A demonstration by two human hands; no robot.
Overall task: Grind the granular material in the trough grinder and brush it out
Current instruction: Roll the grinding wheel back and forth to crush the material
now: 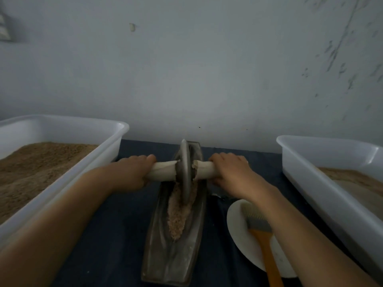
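Both sets of my fingers are curled tight: left hand (132, 172) grips the left end of the wooden axle (163, 171), right hand (230, 170) grips the right end. Between them the grinding wheel (185, 172) stands upright in the trough grinder (176, 255), set mid-bench and reaching toward the far edge. Granular material (177, 218) lies in the groove. A brush (261, 230) rests on a white plate (236, 224) right of the trough. White tubs (62, 129) of powder flank both bench sides.
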